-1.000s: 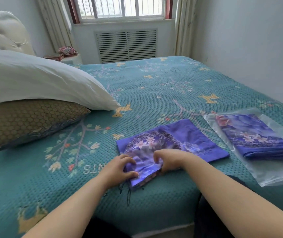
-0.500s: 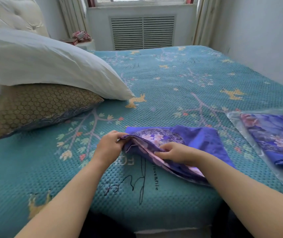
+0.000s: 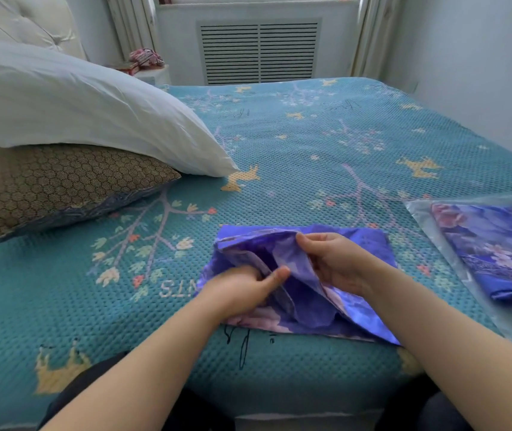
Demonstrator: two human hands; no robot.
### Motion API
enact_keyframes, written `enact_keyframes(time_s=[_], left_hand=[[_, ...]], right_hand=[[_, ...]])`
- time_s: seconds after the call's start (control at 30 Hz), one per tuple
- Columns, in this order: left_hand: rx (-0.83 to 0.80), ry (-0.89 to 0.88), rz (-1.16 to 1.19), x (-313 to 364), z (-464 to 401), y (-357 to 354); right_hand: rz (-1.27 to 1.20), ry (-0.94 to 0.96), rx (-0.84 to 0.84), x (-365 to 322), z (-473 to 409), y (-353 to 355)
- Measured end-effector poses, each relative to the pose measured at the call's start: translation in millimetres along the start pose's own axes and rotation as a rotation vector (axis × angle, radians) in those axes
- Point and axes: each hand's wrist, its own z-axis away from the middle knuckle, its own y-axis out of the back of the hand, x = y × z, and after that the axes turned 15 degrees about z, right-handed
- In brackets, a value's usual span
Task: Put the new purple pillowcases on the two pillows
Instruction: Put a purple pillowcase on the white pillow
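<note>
A purple flowered pillowcase (image 3: pixel 313 306) lies partly unfolded near the bed's front edge. My left hand (image 3: pixel 242 290) pinches one layer of its edge, and my right hand (image 3: pixel 335 262) lifts another layer, so the cloth gapes between them. A second purple pillowcase (image 3: pixel 497 250) stays folded on a clear plastic bag (image 3: pixel 428 219) at the right. At the left, a bare white pillow (image 3: pixel 77 107) rests on top of a brown honeycomb-patterned pillow (image 3: pixel 56 188).
The bed carries a teal patterned cover (image 3: pixel 310 144). A cream tufted headboard (image 3: pixel 21 23) stands at the far left, with a small nightstand (image 3: pixel 149 73) bearing a pink bundle behind the pillows. A wall runs along the right; a vent grille sits under the window.
My hands went from pressing on the folded pillowcase to gripping and spreading its layers apart. The view has shifted down and to the left.
</note>
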Motion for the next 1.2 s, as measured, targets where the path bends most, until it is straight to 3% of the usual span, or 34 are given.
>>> enact_keyframes(time_s=[0.07,0.17,0.2,0.27,0.37,0.4,0.57,0.63,0.7,0.83,0.9,0.97,1.03,1.13,1.2], left_hand=[[0.086,-0.011,0.078,2,-5,-14],[0.199,0.078,0.654,13,-8,-16],[0.195,0.121,0.845,15,-7,-11],[0.063,0.136,0.99,17,0,0],[-0.192,0.202,0.869,19,11,-10],[-0.211,0.217,0.83,18,12,-20],[0.137,0.225,0.531,25,6,-68],[0.18,0.223,0.519,25,3,-72],[0.151,0.181,0.411,19,0,-69],[0.186,-0.04,-0.291,20,13,-56],[0.261,-0.1,-0.295,25,16,-45],[0.36,-0.102,-0.001,21,12,-28],[0.448,-0.081,0.619,17,9,-4],[0.426,0.064,1.449,13,10,22],[0.406,0.118,1.629,10,10,33]], right_hand=[[-0.046,0.063,0.042,1,-2,-2],[-0.065,0.132,0.205,0,-6,3],[-0.084,0.14,0.238,-3,-5,6],[-0.173,0.126,0.246,-8,-4,14],[-0.253,0.032,0.137,-8,4,13],[-0.258,0.018,0.096,-9,7,10],[-0.226,0.075,-0.048,-14,24,-1],[-0.281,0.073,-0.08,-12,22,5],[-0.346,0.068,-0.043,-9,19,13],[-0.386,0.106,0.12,-9,19,38],[-0.407,0.107,0.207,-10,22,50],[-0.453,0.068,0.377,-10,21,66],[-0.499,0.077,0.504,-9,21,83],[-0.356,0.114,0.46,-6,24,88],[-0.13,0.094,0.435,-6,27,82]])
